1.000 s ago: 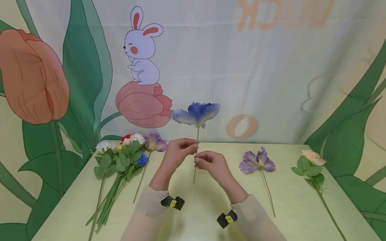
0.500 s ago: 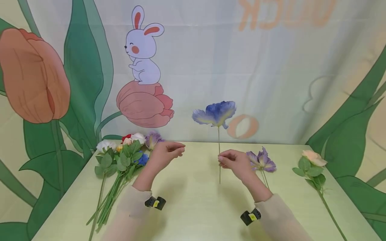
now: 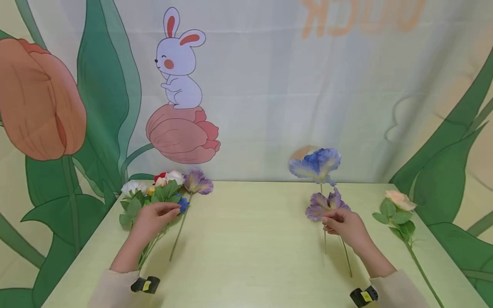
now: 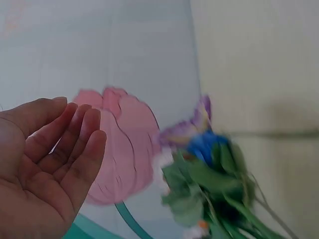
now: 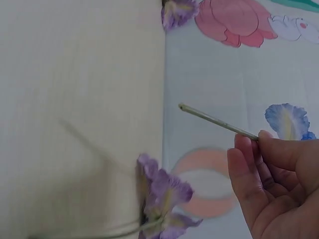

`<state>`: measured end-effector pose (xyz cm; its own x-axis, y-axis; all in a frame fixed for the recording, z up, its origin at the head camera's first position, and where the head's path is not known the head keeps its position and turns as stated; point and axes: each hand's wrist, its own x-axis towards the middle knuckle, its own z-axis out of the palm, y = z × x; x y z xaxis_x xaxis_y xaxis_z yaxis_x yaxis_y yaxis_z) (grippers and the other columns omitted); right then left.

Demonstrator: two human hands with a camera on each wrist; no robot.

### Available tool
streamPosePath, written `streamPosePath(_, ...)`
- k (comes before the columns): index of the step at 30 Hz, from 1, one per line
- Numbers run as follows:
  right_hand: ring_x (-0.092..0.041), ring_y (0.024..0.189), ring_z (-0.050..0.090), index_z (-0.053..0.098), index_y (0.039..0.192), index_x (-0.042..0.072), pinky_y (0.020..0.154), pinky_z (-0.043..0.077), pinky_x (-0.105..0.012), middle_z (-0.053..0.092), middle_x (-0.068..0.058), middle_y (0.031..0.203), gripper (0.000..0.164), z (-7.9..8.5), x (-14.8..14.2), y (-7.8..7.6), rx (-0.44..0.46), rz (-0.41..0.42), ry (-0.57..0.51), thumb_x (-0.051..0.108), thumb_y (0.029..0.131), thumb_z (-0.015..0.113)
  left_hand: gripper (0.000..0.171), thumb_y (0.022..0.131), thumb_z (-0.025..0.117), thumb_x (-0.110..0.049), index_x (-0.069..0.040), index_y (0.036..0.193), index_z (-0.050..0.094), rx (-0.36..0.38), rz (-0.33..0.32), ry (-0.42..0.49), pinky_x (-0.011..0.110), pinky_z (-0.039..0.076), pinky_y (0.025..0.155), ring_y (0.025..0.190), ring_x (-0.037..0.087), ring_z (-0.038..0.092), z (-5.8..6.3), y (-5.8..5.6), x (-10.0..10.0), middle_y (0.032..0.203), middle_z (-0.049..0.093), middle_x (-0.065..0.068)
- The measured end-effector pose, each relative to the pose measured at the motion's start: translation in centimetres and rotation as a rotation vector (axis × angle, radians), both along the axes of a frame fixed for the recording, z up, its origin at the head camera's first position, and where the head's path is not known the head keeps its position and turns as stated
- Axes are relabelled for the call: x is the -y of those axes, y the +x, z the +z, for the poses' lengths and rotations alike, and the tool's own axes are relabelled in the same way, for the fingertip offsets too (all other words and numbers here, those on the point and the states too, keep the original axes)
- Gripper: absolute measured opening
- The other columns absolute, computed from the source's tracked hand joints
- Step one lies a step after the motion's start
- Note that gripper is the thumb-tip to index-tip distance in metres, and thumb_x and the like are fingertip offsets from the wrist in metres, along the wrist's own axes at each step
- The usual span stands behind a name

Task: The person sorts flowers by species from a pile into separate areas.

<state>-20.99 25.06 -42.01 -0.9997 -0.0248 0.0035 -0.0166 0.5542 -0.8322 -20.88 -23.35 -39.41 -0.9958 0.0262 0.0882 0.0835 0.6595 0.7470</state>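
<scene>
My right hand [image 3: 345, 227] pinches the thin stem [image 5: 217, 121] of a blue artificial iris [image 3: 316, 166], held upright above the table. Just behind that hand a purple iris [image 3: 327, 204] lies on the tabletop. My left hand [image 3: 155, 220] holds nothing; in the left wrist view its fingers [image 4: 84, 149] are loosely bent, with a gap to the thumb. It hovers over the pile of artificial flowers [image 3: 163, 190] at the left and hides part of their stems. A blue flower [image 3: 182, 204] shows beside its fingertips.
Another purple iris [image 3: 197, 182] lies along the right side of the pile, its stem toward me. At the far right lies a peach rose [image 3: 400, 200] with green leaves. A printed curtain [image 3: 250, 85] hangs behind the back edge of the pale table [image 3: 246, 248].
Both hands were together on the blue iris stem. The left hand let go and moved left to the flower pile. The right hand carried the blue iris right and lower, over the purple iris.
</scene>
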Motion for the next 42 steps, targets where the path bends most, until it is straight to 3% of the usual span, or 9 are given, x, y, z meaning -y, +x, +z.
streamPosePath(8,-0.008,0.073,0.067,0.063,0.113,-0.013,0.069,0.061,-0.027,0.072,-0.017,0.094,0.027,-1.7,-2.6,1.2,0.126,-0.047,0.015,0.010,0.098,0.060,0.041,0.100,0.058,-0.027,0.002,0.128,0.063,0.091,0.076,-0.070,0.049,0.056,0.089,0.117,0.044,0.061,-2.8,2.3,5.4,0.126,0.065,0.025)
streamPosePath(13,-0.010,0.071,0.067,0.063,0.111,-0.014,0.067,0.060,-0.028,0.071,-0.015,0.087,0.026,-2.8,-3.6,1.6,0.189,-0.048,0.034,0.007,0.096,0.060,0.043,0.100,0.056,-0.027,0.003,0.131,0.060,0.157,0.117,-0.098,0.049,0.056,0.087,0.112,0.043,0.063,-3.6,2.9,7.3,0.130,0.062,0.028)
streamPosePath(19,-0.012,0.071,0.067,0.062,0.112,-0.016,0.067,0.060,-0.028,0.071,-0.014,0.085,0.027,-3.5,-4.3,1.9,0.225,-0.049,0.041,0.006,0.096,0.060,0.043,0.100,0.056,-0.026,0.005,0.130,0.060,0.203,0.131,-0.088,0.045,0.058,0.080,0.099,0.036,0.069,-4.0,2.6,8.0,0.128,0.062,0.030)
streamPosePath(23,-0.012,0.070,0.066,0.062,0.112,-0.016,0.066,0.060,-0.028,0.070,-0.012,0.084,0.027,-4.0,-4.5,1.8,0.247,-0.060,0.036,0.006,0.096,0.059,0.041,0.099,0.057,-0.022,0.007,0.127,0.061,0.182,0.149,-0.124,0.042,0.059,0.076,0.094,0.034,0.070,-4.3,2.3,8.2,0.122,0.065,0.029)
streamPosePath(30,-0.012,0.069,0.065,0.063,0.110,-0.017,0.064,0.060,-0.029,0.070,-0.010,0.083,0.026,-5.0,-4.8,1.5,0.252,-0.062,0.027,0.005,0.096,0.060,0.036,0.097,0.056,-0.016,0.011,0.118,0.065,0.144,0.234,-0.255,0.053,0.054,0.082,0.106,0.049,0.061,-5.0,2.6,9.6,0.115,0.067,0.031)
streamPosePath(36,-0.012,0.065,0.064,0.065,0.108,-0.015,0.060,0.058,-0.029,0.070,-0.005,0.074,0.026,-5.1,-4.9,1.4,0.241,-0.070,0.072,0.007,0.095,0.061,0.037,0.094,0.058,-0.019,0.014,0.110,0.067,0.220,0.263,-0.258,0.053,0.054,0.079,0.097,0.047,0.063,-6.1,2.2,11.1,0.099,0.071,0.028)
streamPosePath(42,-0.011,0.063,0.064,0.067,0.107,-0.012,0.059,0.058,-0.029,0.070,-0.003,0.072,0.026,-5.1,-4.7,1.2,0.254,-0.084,0.100,0.009,0.094,0.062,0.036,0.093,0.060,-0.020,0.013,0.105,0.069,0.277,0.214,-0.258,0.051,0.053,0.079,0.089,0.040,0.065,-6.8,2.0,12.0,0.088,0.072,0.023)
